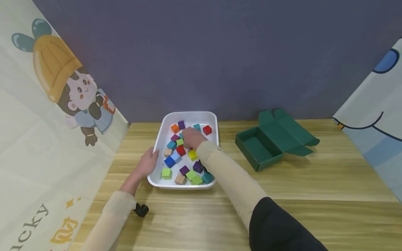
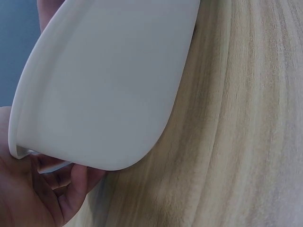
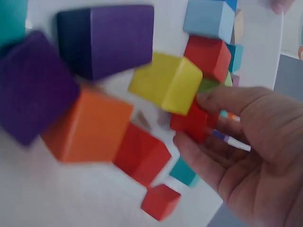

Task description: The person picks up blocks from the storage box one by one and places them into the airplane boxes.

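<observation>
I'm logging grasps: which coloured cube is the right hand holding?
The red cube just below and right of the yellow cube in the right wrist view: only it is pinched by the right hand; the other red cubes lie outside that grip.

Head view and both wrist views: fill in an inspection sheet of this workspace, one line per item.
Surface: table, wood-grain.
Job's things: white tray, loose coloured blocks spread inside; green box to its right, lid open.
Clutter: nothing seen.
Left hand: holds the tray's left edge.
Right hand: inside the tray, a red block between its fingers.
Cables: nothing seen; small black device at the left wrist.
Surroundings: dark backdrop behind; cartoon-printed sheet at left, second printed sheet at right.
</observation>
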Action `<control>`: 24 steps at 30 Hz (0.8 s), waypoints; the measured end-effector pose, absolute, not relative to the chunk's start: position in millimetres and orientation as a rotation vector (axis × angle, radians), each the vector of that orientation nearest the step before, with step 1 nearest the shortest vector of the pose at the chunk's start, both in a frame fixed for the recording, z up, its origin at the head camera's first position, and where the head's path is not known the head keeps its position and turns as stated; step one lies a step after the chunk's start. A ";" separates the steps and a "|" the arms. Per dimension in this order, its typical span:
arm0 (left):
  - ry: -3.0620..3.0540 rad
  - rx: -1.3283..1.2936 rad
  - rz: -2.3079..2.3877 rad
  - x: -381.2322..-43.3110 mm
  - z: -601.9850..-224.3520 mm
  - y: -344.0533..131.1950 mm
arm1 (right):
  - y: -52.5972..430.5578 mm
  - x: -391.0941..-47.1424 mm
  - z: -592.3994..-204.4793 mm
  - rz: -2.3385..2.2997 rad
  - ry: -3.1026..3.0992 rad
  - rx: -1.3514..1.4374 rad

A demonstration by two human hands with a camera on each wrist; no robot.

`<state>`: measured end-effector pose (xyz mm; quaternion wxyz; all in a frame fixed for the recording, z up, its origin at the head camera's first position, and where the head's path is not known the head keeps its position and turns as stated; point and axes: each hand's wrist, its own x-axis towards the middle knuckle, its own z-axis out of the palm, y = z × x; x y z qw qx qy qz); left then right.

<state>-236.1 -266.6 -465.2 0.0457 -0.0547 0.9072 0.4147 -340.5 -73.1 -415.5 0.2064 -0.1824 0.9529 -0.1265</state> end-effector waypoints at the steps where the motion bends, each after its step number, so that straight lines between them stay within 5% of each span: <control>1: 2.768 -0.174 1.267 -236.2 -465.8 -266.7 | -71.2 -340.7 -413.0 -0.362 2.649 -0.520; 16: 2.766 -0.171 1.299 -236.1 -469.8 -269.6 | 20.1 -325.8 -321.5 -0.038 2.634 -0.905; 24: 2.758 -0.137 1.282 -237.1 -470.6 -270.4 | 117.2 -332.8 -324.4 -0.192 2.657 -0.904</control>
